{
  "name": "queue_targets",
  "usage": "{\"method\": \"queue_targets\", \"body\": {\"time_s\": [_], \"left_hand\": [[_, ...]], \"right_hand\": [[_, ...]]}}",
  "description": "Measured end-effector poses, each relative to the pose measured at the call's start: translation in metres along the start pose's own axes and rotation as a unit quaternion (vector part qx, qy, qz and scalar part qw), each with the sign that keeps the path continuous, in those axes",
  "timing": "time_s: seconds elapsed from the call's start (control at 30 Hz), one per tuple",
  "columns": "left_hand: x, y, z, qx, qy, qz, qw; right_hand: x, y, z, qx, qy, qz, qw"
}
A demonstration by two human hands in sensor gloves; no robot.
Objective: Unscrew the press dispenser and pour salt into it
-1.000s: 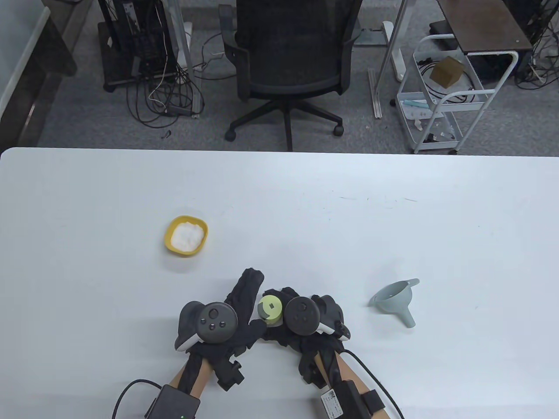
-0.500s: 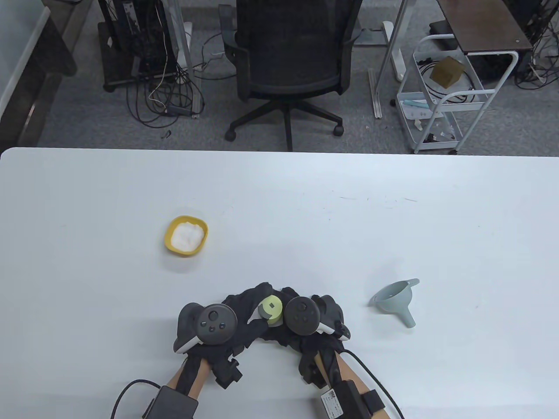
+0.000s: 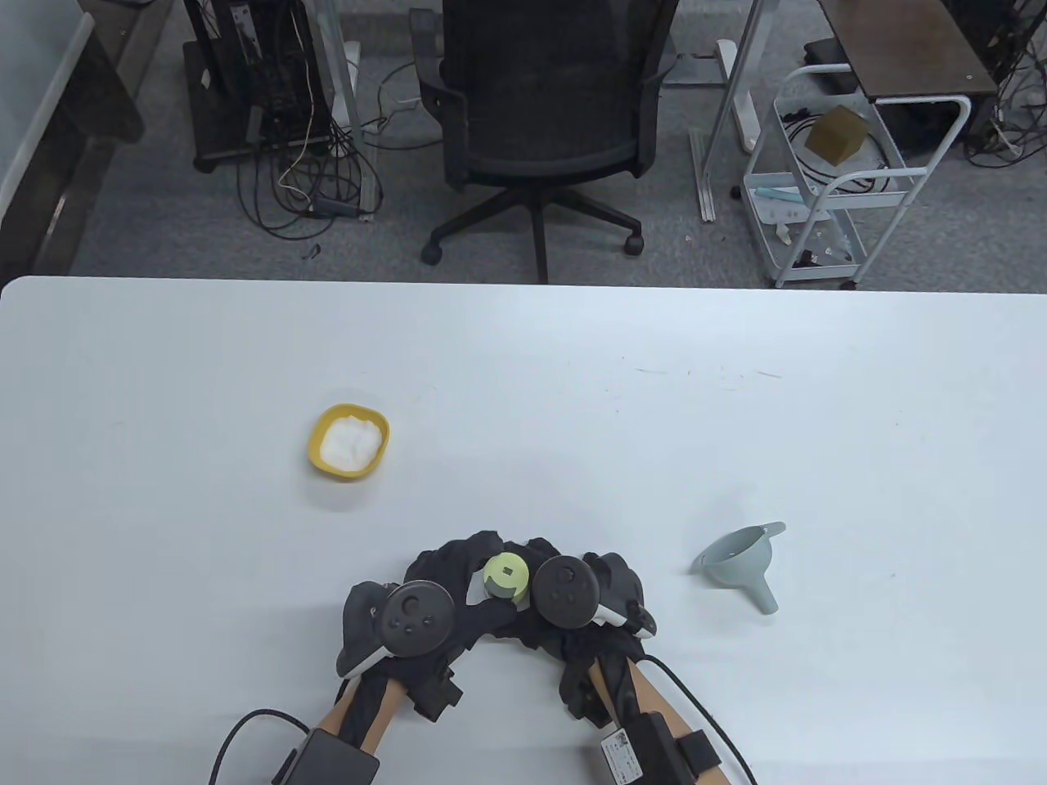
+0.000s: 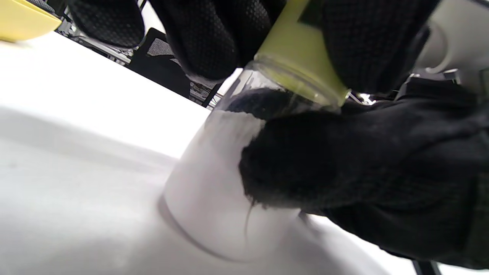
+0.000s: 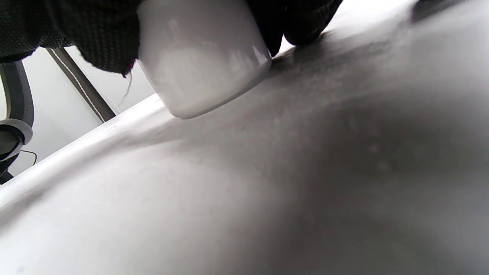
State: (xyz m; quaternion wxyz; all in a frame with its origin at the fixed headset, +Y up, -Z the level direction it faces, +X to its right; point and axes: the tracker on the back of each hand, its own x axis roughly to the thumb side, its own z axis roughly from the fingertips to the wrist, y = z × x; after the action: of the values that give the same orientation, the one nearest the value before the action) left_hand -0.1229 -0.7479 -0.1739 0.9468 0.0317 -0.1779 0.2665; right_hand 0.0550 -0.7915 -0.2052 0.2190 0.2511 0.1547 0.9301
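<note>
The press dispenser stands near the table's front edge, with a yellow-green cap (image 3: pixel 505 575) on a clear glass body (image 4: pixel 214 183). My left hand (image 3: pixel 470 566) wraps its fingers (image 4: pixel 214 38) around the cap (image 4: pixel 298 49). My right hand (image 3: pixel 533 551) grips the glass body from the right; it also shows in the left wrist view (image 4: pixel 344 168). In the right wrist view its fingers (image 5: pixel 76 34) hold the jar's base (image 5: pixel 198 65) on the table. A yellow bowl (image 3: pixel 317 441) of white salt (image 3: pixel 352 441) sits to the far left.
A grey funnel (image 3: pixel 739 564) lies on its side to the right of my hands. The yellow bowl's edge shows at the top left of the left wrist view (image 4: pixel 23 19). An office chair (image 3: pixel 540 106) and a white cart (image 3: pixel 826 188) stand beyond the table.
My left hand's fingers were stretched out beside the cap and have curled around it. The left wrist has then turned and shifted right. The right hand and dispenser have stayed put.
</note>
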Motion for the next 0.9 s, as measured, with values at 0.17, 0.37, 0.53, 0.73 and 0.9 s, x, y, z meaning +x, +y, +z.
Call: {"method": "queue_targets", "body": {"time_s": [0.17,0.37,0.53,0.73,0.9], "left_hand": [[0.001,-0.002,0.001,0.001,0.021,-0.022,1.0],[-0.003,0.003,-0.007,-0.094,-0.032,0.079,0.992],[-0.012,-0.001,-0.009,-0.117,-0.05,0.111,0.986],[-0.016,-0.003,-0.008,-0.095,-0.038,0.131,0.986],[-0.013,-0.002,-0.003,-0.04,-0.011,0.082,0.996]], "right_hand": [[0.0,0.0,0.0,0.0,0.0,0.0,1.0],[0.0,0.0,0.0,0.0,0.0,0.0,1.0],[0.0,0.0,0.0,0.0,0.0,0.0,1.0],[0.0,0.0,0.0,0.0,0.0,0.0,1.0],[0.0,0.0,0.0,0.0,0.0,0.0,1.0]]}}
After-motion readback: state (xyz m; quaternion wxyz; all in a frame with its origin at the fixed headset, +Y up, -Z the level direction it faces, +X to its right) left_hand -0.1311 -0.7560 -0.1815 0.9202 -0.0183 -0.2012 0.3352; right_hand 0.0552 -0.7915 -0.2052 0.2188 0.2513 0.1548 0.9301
